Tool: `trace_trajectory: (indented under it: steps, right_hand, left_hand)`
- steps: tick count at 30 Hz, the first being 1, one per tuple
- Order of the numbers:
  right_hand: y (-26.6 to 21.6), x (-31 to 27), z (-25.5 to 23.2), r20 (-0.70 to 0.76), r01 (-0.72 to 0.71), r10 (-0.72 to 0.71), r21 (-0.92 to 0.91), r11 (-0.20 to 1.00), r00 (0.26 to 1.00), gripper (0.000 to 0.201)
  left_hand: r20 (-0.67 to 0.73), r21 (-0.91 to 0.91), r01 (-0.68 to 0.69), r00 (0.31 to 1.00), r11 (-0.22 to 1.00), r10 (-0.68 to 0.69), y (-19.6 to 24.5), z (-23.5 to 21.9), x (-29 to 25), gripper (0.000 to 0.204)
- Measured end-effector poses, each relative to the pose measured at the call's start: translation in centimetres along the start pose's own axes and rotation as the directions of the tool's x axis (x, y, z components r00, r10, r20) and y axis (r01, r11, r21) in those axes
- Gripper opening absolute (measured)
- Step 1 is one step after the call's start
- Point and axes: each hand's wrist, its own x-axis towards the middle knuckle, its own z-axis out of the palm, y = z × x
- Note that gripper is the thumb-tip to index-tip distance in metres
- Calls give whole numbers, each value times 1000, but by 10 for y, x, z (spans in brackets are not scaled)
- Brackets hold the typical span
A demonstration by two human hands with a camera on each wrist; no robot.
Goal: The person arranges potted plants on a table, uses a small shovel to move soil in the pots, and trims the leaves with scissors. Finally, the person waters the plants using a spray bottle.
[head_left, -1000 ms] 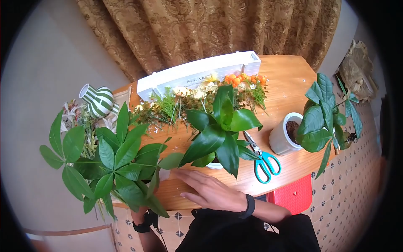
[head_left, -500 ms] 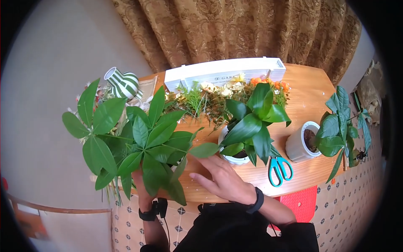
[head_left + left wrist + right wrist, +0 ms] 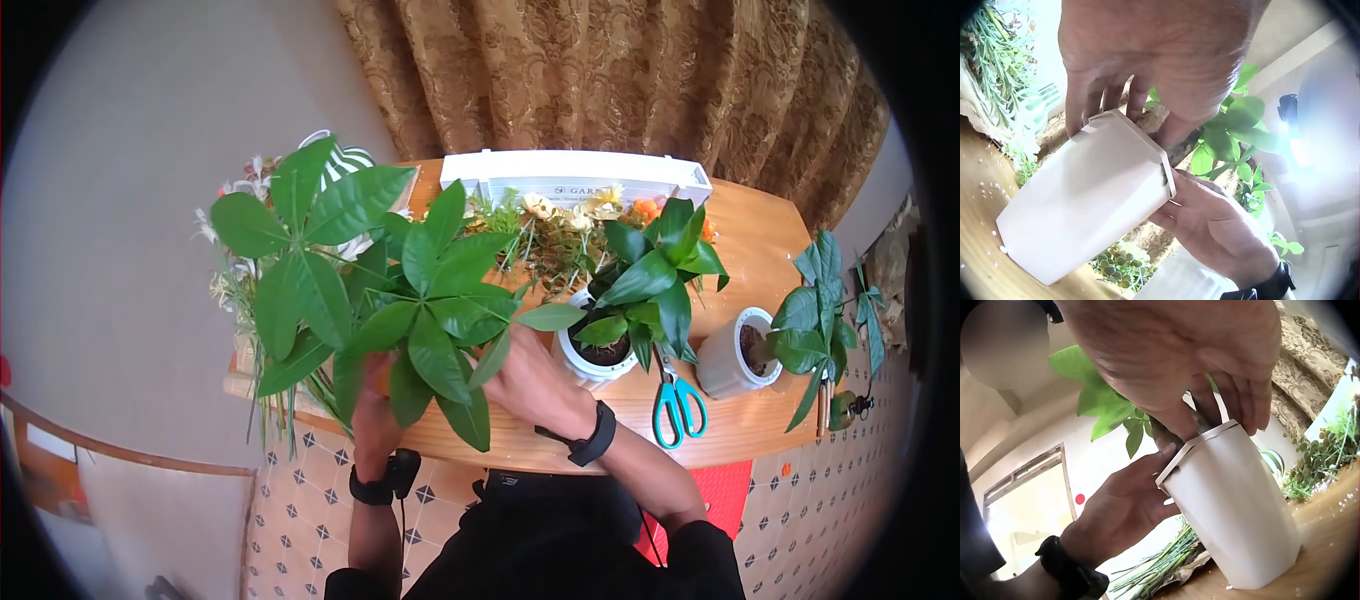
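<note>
A broad-leaved green plant (image 3: pixel 430 345) stands in a tall white pot (image 3: pixel 1085 200), which leans on the wooden table. Its leaves hide the pot in the head view. My left hand (image 3: pixel 376 415) grips the pot's rim, thumb close to the plant's brown stem. From the other side my right hand (image 3: pixel 540 385) holds the rim too, its fingers (image 3: pixel 1244 403) bent over the edge. Right of the hands is a second leafy plant (image 3: pixel 650 280) in a white pot (image 3: pixel 595 372). Teal-handled scissors (image 3: pixel 680 410) lie beside that pot.
Another white pot (image 3: pixel 725 368) with soil and a plant (image 3: pixel 820 300) lies tilted at the right. A long white planter box (image 3: pixel 580 172) stands at the back behind artificial flowers (image 3: pixel 560 230). Cut stems (image 3: pixel 270 405) overhang the left edge. A red stool (image 3: pixel 715 500) is below.
My right hand has moved from its stretched pose over the table to the leaning pot under the leaves. The head view has swung left, so the table appears further right.
</note>
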Motion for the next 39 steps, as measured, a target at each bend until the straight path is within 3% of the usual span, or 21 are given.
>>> trace_trajectory:
  steps: [1,4,10,16,19,22,24,25,27,28,30,34,35,36,38,39]
  right_hand:
    - [-9,1,-2,-75,50,-50,3,999,996,15]
    - [-5,1,3,-109,74,-75,-11,997,991,19]
    - [-7,2,3,-118,116,-124,-73,991,985,20]
    - [-8,1,0,-59,91,-98,-106,990,993,20]
    - [-4,1,3,-78,110,-118,-106,988,990,20]
    - [-6,0,2,-81,80,-88,-100,992,993,22]
    - [-6,-1,2,-79,90,-97,-95,991,992,25]
    - [-5,-1,1,-75,95,-101,-86,992,992,27]
    - [-3,-7,2,-68,79,-87,-111,991,994,31]
    - [-2,-11,2,-58,57,-65,-131,990,996,34]
    - [-11,-24,-4,-68,77,-92,-192,978,993,40]
    - [-25,-68,-26,-76,-16,5,-147,989,997,47]
    - [-28,-84,-34,-21,-54,52,-151,987,998,45]
    - [-30,-100,-43,32,-95,101,-155,983,994,44]
    - [-30,-132,-60,-21,-158,157,-195,968,987,40]
    - [-30,-150,-69,-90,-235,221,-187,954,971,38]
  left_hand:
    - [4,-6,-6,1000,1000,6,3,-1,2,48]
    - [90,37,-139,987,990,135,7,-5,5,50]
    - [110,84,-91,991,992,82,8,-8,1,51]
    - [105,-47,-45,993,998,50,-1,-6,-1,49]
    - [84,-166,52,996,985,-38,-4,-5,-4,45]
    - [151,-104,72,987,992,-55,-5,-9,-4,40]
    - [202,-36,189,963,981,-178,-6,-10,-6,51]
    - [199,-38,179,965,983,-168,-7,-8,-4,51]
    - [27,-6,-53,998,999,53,-8,-3,-2,41]
    - [26,-9,-64,998,998,64,-10,-4,-3,41]
    - [215,-47,122,971,991,-109,-18,-9,-6,84]
    - [343,-26,95,936,995,-80,-17,-18,-4,93]
    - [325,-60,28,946,998,-7,-18,-18,-5,95]
    - [302,-136,47,953,990,-4,-18,-13,-5,93]
    - [255,-288,74,967,955,2,-20,-2,-7,88]
    - [334,-89,62,942,994,-29,-41,-6,-7,86]
